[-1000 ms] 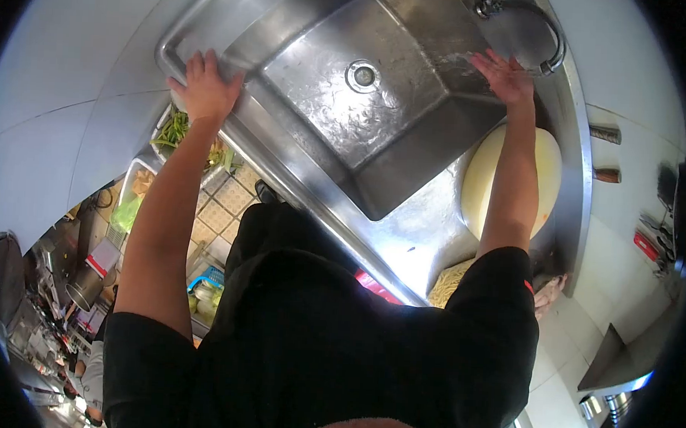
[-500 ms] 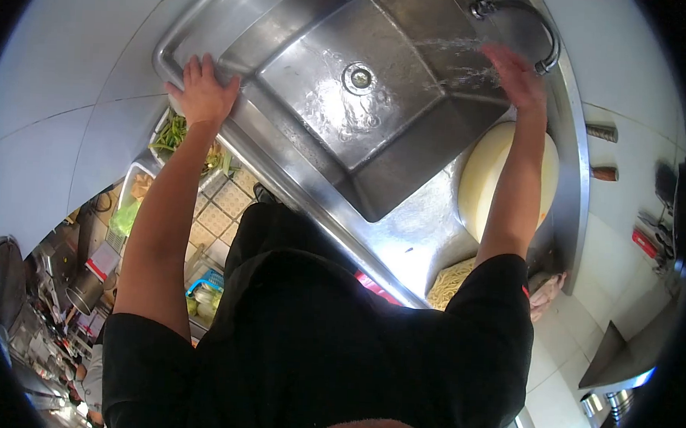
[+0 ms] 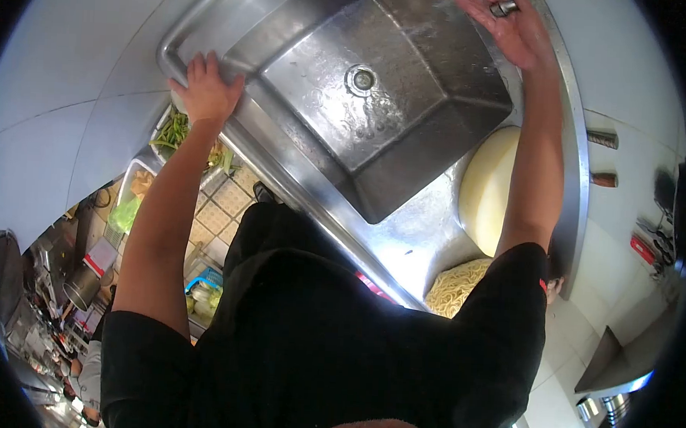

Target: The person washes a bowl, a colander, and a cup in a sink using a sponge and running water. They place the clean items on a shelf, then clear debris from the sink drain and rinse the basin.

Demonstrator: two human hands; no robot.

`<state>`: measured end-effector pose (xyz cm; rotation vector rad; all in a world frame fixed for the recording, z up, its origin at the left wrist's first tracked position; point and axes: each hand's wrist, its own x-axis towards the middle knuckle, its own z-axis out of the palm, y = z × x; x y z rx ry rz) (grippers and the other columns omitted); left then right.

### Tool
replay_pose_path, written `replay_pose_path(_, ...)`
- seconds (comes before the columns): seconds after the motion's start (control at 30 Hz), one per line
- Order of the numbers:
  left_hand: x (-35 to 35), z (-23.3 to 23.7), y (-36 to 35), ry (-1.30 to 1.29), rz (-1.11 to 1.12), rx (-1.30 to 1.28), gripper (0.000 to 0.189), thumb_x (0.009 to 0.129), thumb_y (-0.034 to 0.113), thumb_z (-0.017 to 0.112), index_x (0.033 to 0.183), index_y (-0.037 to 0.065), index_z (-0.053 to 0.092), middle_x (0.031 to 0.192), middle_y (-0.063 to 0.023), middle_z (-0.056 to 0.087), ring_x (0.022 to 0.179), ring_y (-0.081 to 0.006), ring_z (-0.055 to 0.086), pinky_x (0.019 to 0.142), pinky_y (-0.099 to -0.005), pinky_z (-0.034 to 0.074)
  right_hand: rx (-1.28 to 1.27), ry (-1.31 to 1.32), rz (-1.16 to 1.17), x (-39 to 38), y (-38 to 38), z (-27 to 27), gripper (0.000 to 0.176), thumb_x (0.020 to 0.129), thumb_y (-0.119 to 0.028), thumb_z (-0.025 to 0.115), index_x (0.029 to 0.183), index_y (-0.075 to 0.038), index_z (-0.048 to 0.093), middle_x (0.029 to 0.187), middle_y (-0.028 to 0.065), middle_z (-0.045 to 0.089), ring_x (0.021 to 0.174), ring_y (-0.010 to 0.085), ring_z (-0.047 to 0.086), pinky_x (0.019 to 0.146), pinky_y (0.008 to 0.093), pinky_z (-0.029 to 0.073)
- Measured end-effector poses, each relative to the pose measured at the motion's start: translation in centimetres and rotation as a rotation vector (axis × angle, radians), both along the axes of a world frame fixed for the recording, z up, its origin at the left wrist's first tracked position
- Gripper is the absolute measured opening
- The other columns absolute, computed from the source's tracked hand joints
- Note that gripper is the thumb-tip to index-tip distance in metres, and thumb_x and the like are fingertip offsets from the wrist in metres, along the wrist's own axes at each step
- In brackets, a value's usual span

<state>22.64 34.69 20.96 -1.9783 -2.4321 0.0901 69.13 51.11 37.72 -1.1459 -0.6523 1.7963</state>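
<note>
My left hand (image 3: 209, 92) lies with fingers spread on the rim at the left corner of the steel sink (image 3: 362, 127). It holds nothing. At the upper right, my right hand (image 3: 513, 30) is raised with its palm showing and fingers apart, beside the metal faucet spout (image 3: 503, 7). Water splashes near its fingertips. The sink basin is wet, with a round drain (image 3: 362, 79) in its floor. Right of the basin sits a pale yellow round item (image 3: 486, 190), partly hidden by my right forearm.
Noodles (image 3: 456, 288) lie on the counter near my right sleeve. Below the left rim are a crate of green vegetables (image 3: 172, 132) and a blue basket (image 3: 205, 279). Two knife handles (image 3: 605, 139) show on the right. A person (image 3: 87, 375) is at the lower left.
My right hand has moved up, to the faucet. The spout has swung away from its earlier place on the right, and the splash has shifted toward the upper edge. My left hand stays put.
</note>
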Motion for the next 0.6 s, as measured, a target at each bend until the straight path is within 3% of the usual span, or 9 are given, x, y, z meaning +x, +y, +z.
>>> replay_pose_path(0.1,-0.3,-0.4,0.0,0.008,0.002,-0.003,0.079,0.082,0.055,0.061,0.144,0.010,0.043,0.151,-0.0134,0.039,0.142,-0.0268,0.032,0.110,-0.0724,0.011,-0.032,0.199,0.114,-0.1,2.4,-0.5,0.064,0.102,-0.046,0.044,0.069,0.006,0.060,0.118,0.0425,0.055,0.114,0.0520,0.057,0.097,0.0538,0.052)
replay_pose_path(0.3,0.1,0.3,0.1,0.033,0.020,-0.053,0.080,0.083,0.056,0.060,0.146,0.012,0.041,0.153,-0.0129,0.037,0.143,-0.0264,0.033,0.111,-0.0712,0.013,0.077,0.202,0.269,0.0,3.4,-1.1,0.060,0.101,-0.044,0.045,0.068,0.004,0.058,0.121,0.0428,0.053,0.115,0.0505,0.057,0.101,0.0530,0.049)
replay_pose_path(0.6,0.3,0.4,0.1,0.054,0.014,-0.064,0.080,0.084,0.058,0.059,0.147,0.012,0.040,0.153,-0.0116,0.037,0.143,-0.0259,0.032,0.111,-0.0705,0.014,0.087,0.114,0.437,2.5,3.1,-1.4,0.049,0.100,-0.038,0.046,0.077,0.003,0.061,0.121,0.0432,0.054,0.114,0.0496,0.059,0.096,0.0528,0.052)
